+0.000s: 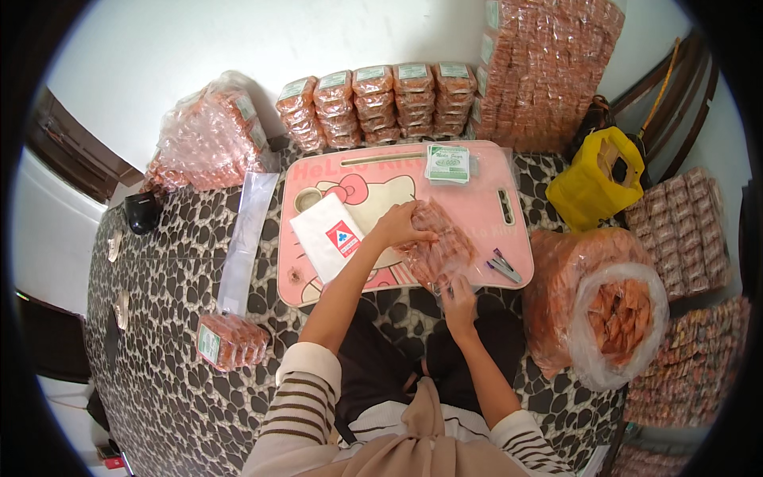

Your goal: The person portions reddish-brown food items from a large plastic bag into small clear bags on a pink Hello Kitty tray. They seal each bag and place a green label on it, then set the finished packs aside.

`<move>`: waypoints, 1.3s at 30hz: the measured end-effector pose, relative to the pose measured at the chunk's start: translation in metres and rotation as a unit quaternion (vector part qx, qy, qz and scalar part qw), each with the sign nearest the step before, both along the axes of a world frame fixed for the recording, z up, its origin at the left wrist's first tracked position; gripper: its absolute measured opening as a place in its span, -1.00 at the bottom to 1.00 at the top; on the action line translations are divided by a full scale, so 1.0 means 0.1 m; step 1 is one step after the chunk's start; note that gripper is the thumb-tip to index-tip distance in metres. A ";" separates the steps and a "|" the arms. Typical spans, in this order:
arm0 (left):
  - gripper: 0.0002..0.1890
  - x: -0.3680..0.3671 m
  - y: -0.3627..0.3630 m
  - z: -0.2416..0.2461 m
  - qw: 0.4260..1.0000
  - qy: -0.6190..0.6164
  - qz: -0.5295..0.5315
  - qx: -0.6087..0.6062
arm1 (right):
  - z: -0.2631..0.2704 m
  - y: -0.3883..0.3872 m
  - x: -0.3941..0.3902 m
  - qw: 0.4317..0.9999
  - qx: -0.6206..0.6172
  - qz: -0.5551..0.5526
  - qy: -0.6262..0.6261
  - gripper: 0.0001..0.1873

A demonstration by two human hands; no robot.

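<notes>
A clear plastic bag of orange-brown snack pieces lies on a pink low table top with a cartoon cat print. My left hand rests on the bag's upper left side, thumb across the plastic. At the near end, my right hand pinches the bag's gathered plastic. Left of the bag is a white pack of plastic bags with a red printed mark. A small stapler sits at the right, near the table's front edge. Behind the bag lies a stack of green-and-white labels.
Packed snack bags stand in several short stacks along the wall, beside a tall stack. On the right are a large open sack of snacks and a yellow bag. Leftward lie a clear plastic sleeve and a labelled bundle.
</notes>
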State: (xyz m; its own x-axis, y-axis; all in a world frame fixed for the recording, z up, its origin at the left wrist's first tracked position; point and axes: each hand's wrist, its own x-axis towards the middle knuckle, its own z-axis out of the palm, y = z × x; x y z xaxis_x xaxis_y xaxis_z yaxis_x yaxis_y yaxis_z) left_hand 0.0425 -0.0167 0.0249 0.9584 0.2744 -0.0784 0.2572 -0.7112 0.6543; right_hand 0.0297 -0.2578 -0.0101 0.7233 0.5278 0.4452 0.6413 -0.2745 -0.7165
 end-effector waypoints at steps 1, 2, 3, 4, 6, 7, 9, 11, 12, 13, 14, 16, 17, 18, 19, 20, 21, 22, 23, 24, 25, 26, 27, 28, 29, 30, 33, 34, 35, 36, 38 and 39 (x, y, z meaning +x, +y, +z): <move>0.07 0.00 0.00 -0.01 1.000 0.007 0.000 0.006 | 0.00 0.00 -0.01 1.000 0.005 0.005 0.002 -0.74; 0.07 0.00 0.00 -0.02 1.000 0.007 0.002 -0.003 | 0.00 0.02 -0.01 1.000 0.000 0.007 0.006 -0.71; 0.06 0.00 0.01 -0.02 1.000 0.011 0.003 -0.010 | 0.01 0.04 -0.01 1.000 -0.005 0.016 0.018 -0.69; 0.06 0.00 0.01 -0.02 1.000 0.015 0.008 -0.013 | 0.03 0.05 -0.01 0.999 -0.009 0.025 0.029 -0.66; 0.06 -0.01 0.01 -0.02 1.000 0.009 0.008 -0.009 | 0.07 0.09 0.00 1.000 -0.012 0.017 -0.021 -0.62; 0.06 -0.01 0.01 -0.02 1.000 0.010 0.011 -0.004 | 0.10 0.11 0.01 0.999 -0.010 0.011 -0.045 -0.61; 0.06 -0.01 0.00 -0.01 1.000 -0.002 0.009 -0.004 | 0.13 0.14 0.03 0.995 -0.020 -0.010 -0.093 -0.59; 0.06 -0.01 0.00 -0.02 1.000 0.001 0.008 -0.007 | 0.14 0.19 0.04 0.992 -0.014 -0.034 -0.122 -0.62; 0.06 -0.01 0.00 -0.02 1.000 0.005 0.007 -0.010 | 0.13 0.23 0.05 0.990 -0.004 -0.047 -0.130 -0.65; 0.07 -0.01 0.00 -0.02 1.000 0.010 0.009 -0.013 | 0.11 0.25 0.07 0.990 0.004 -0.051 -0.134 -0.67; 0.06 -0.01 0.01 -0.01 1.000 0.008 0.006 -0.009 | 0.09 0.26 0.07 0.998 0.017 -0.048 -0.033 -0.68; 0.06 0.00 0.02 0.00 1.000 0.011 0.003 0.003 | 0.04 0.28 0.09 0.982 0.037 -0.023 0.182 -0.69; 0.08 0.00 0.02 0.01 1.000 0.014 0.002 -0.001 | 0.02 0.29 0.08 0.984 0.025 -0.039 0.175 -0.68; 0.10 0.00 0.01 0.03 1.000 0.019 0.003 -0.003 | 0.01 0.31 0.09 0.984 0.013 -0.055 0.167 -0.67; 0.12 -0.01 -0.01 0.04 0.999 0.034 0.005 -0.003 | 0.00 0.31 0.09 0.978 -0.016 -0.081 0.190 -0.65; 0.10 -0.02 -0.04 0.06 0.999 0.013 0.015 0.035 | 0.01 0.30 0.07 0.986 -0.006 -0.070 0.154 -0.67; 0.09 -0.05 -0.09 0.08 0.997 0.002 0.027 0.076 | 0.03 0.28 0.06 0.986 -0.010 -0.068 0.149 -0.68; 0.08 -0.09 -0.15 0.09 0.992 -0.012 0.038 0.117 | 0.06 0.26 0.05 0.985 -0.014 -0.070 0.156 -0.70; 0.05 -0.14 -0.23 0.09 0.987 -0.062 0.016 0.145 | 0.09 0.21 0.02 0.990 0.017 -0.064 0.121 -0.72; 0.02 -0.19 -0.32 0.09 0.978 -0.116 -0.006 0.175 | 0.13 0.14 0.00 0.992 0.051 -0.060 0.098 -0.74; -0.01 -0.23 -0.38 0.09 0.969 -0.145 -0.027 0.197 | 0.17 0.08 -0.03 0.992 0.084 -0.058 0.076 -0.76; -0.15 -0.30 -0.49 0.07 0.963 -0.182 -0.064 0.187 | 0.19 0.00 -0.08 0.992 0.071 -0.033 0.098 -0.76; -0.16 -0.33 -0.55 0.05 0.959 -0.168 -0.075 0.217 | 0.21 -0.08 -0.14 0.991 0.054 -0.009 0.122 -0.75; -0.17 -0.36 -0.62 0.03 0.948 -0.172 -0.085 0.253 | 0.20 -0.12 -0.17 0.986 0.040 0.018 0.159 -0.73; -0.18 -0.39 -0.67 0.00 0.938 -0.169 -0.097 0.286 | 0.19 -0.14 -0.20 0.989 0.027 0.021 0.142 -0.72; -0.19 -0.38 -0.69 -0.01 0.937 -0.175 -0.086 0.291 | 0.16 -0.13 -0.19 0.990 0.020 0.027 0.134 -0.70; -0.21 -0.37 -0.72 -0.06 0.938 -0.167 -0.072 0.295 | 0.06 -0.08 -0.13 0.995 -0.010 0.040 0.086 -0.69; -0.20 -0.36 -0.72 -0.07 0.938 -0.167 -0.069 0.297 | 0.04 -0.07 -0.12 0.997 -0.023 0.046 0.066 -0.69; -0.20 -0.36 -0.71 -0.09 0.937 -0.169 -0.065 0.299 | 0.03 -0.07 -0.10 0.998 -0.018 0.049 0.042 -0.68; -0.20 -0.35 -0.71 -0.10 0.938 -0.166 -0.066 0.297 | 0.02 -0.06 -0.08 0.998 -0.013 0.053 0.016 -0.67; -0.20 -0.35 -0.71 -0.13 0.941 -0.161 -0.065 0.289 | 0.02 -0.04 -0.05 0.998 -0.013 0.062 -0.015 -0.69; -0.19 -0.35 -0.71 -0.14 0.942 -0.168 -0.064 0.282 | 0.03 -0.02 -0.06 0.997 -0.018 0.066 -0.018 -0.72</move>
State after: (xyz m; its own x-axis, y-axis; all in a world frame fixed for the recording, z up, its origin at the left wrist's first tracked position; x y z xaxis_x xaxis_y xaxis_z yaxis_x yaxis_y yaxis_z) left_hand 0.0078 -0.0880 0.0105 0.9309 0.0615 0.3599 -0.0092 -0.9814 0.1916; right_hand 0.0241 -0.2598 -0.0075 0.6300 0.6341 0.4484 0.6989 -0.2114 -0.6832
